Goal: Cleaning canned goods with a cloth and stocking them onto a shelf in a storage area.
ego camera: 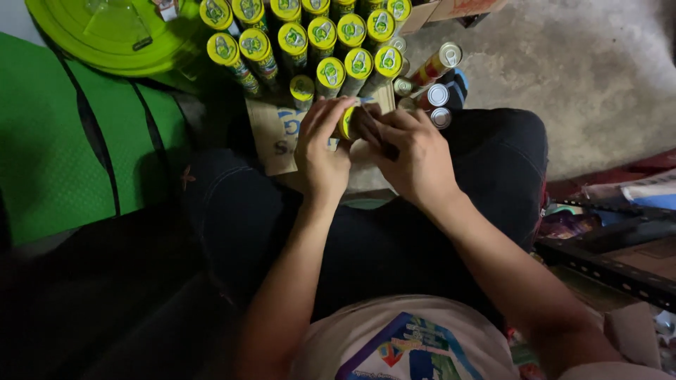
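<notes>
**Yellow-lidded can held between two hands above the lap**

Gripping from both sides, the two hands meet on one small can [347,121] with a yellow lid, which is held on its side in front of the knees, just above a piece of brown cardboard [273,137]. The can is largely covered; only part of its yellow lid is seen between the fingers. The left hand [322,151] is closed around the lid end, its fingers curled over the top. The right hand [415,158] is closed on the other end, and something dark is pressed against the can under its fingers; what that dark thing is cannot be told.

Just beyond the hands, rows of upright cans [310,42] with yellow lids and green labels are stood close together, touching one another. One more yellow-lidded can [302,89] is set alone at the near edge of the rows, on the cardboard. To the right of the rows, a few cans with silver tops [438,95] are grouped, one of them red and yellow and lying tilted [435,65].

Dark trousers [380,246] cover the lap below the hands. A round lime-green lid [105,35] is seen at the upper left, with a green mat [77,155] below it. Grey concrete floor [584,77] lies at the upper right, and a dark metal rack [612,246] at the right edge.
</notes>
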